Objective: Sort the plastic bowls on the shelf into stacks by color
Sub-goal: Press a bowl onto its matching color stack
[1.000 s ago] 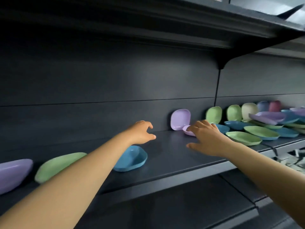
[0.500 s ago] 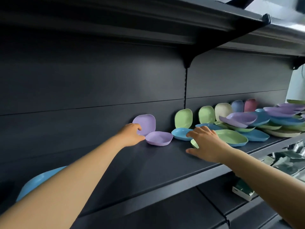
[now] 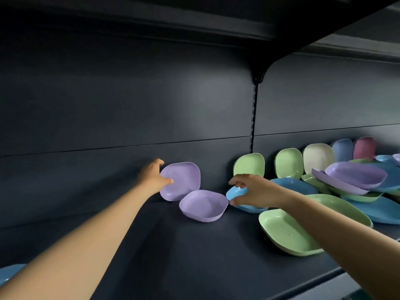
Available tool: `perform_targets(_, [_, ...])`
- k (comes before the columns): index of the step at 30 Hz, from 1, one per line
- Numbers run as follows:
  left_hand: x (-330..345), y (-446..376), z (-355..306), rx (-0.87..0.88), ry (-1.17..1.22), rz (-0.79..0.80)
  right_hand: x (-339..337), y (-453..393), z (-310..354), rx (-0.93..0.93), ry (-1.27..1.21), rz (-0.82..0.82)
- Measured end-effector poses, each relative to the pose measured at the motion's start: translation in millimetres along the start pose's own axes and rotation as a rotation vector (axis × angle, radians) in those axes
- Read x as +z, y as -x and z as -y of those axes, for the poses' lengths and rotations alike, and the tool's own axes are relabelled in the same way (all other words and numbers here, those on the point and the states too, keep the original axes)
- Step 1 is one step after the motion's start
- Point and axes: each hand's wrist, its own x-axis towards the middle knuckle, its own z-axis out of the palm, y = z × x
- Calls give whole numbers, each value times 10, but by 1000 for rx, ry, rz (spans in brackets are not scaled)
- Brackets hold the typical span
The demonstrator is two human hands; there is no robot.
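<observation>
A purple bowl [image 3: 184, 179] leans upright against the shelf's back wall; my left hand [image 3: 152, 176] grips its left rim, thumb on the inner face. A second purple bowl [image 3: 203, 205] lies flat just in front of it. My right hand [image 3: 253, 189] pinches the rim of a small blue bowl [image 3: 236, 193] to the right of that. A green bowl [image 3: 287, 231] lies under my right forearm.
Green [image 3: 250, 164], cream [image 3: 317, 156], blue and red bowls lean on the back wall at right. A mixed heap of purple [image 3: 355, 175], blue and green bowls fills the dark shelf [image 3: 173, 256] on the right. A blue bowl [image 3: 8, 272] shows at the far left edge.
The view has shifted right and closer. My left hand has closed on the leaning purple bowl's rim. My right hand has moved from the green bowl up to the small blue bowl and taken hold of it.
</observation>
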Motion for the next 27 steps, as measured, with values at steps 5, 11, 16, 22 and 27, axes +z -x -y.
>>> perform_targets(5, [261,-217,116,-124,62,-98,92,-733,-178,3,-156,163])
perform_targets(11, [465,-335,182,-266,112,-161,404,-1402,-242,-20,-74,311])
perform_targets(16, [550,-351,186,-300,95,-179,585,-1583,-172,-57,41,451])
perform_targets(22, [573,-252,239,-340,163,-209,742,-1674,-183,-42,-97,522])
perform_targets(27, [504,-99,350,-385,329,-241,716,-1549,-87,-17,-323,513])
